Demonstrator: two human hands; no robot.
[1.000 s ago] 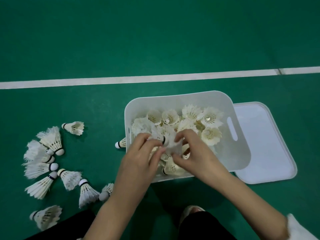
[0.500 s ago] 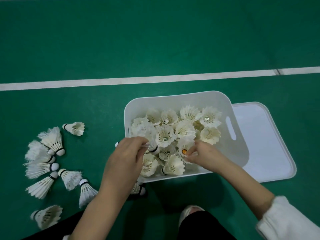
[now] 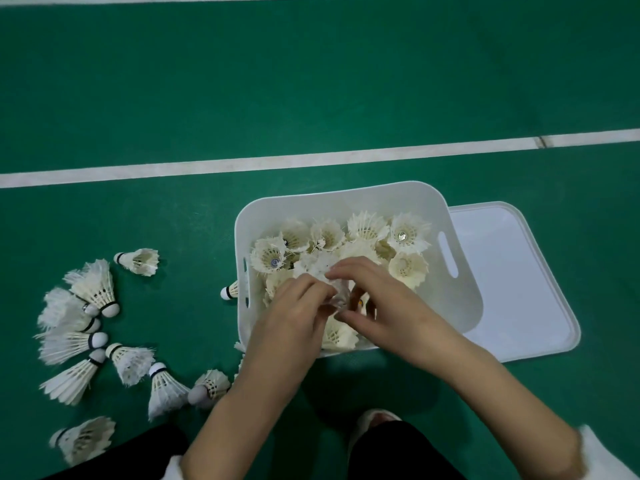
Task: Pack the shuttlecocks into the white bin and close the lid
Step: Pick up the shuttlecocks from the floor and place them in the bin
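The left grip [image 3: 294, 317] and the right grip [image 3: 384, 304] meet above the near half of the white plastic bin [image 3: 346, 195], with bare forearms reaching in from its near side. Both pinch one blurred white feathered shuttlecock [image 3: 335, 293] with curled fingers.

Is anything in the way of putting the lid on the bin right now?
Yes. The left hand and right hand are over the open top of the white bin, pinching a shuttlecock between them. The lid lies on the floor at the bin's right. Loose shuttlecocks lie unpacked at its left.
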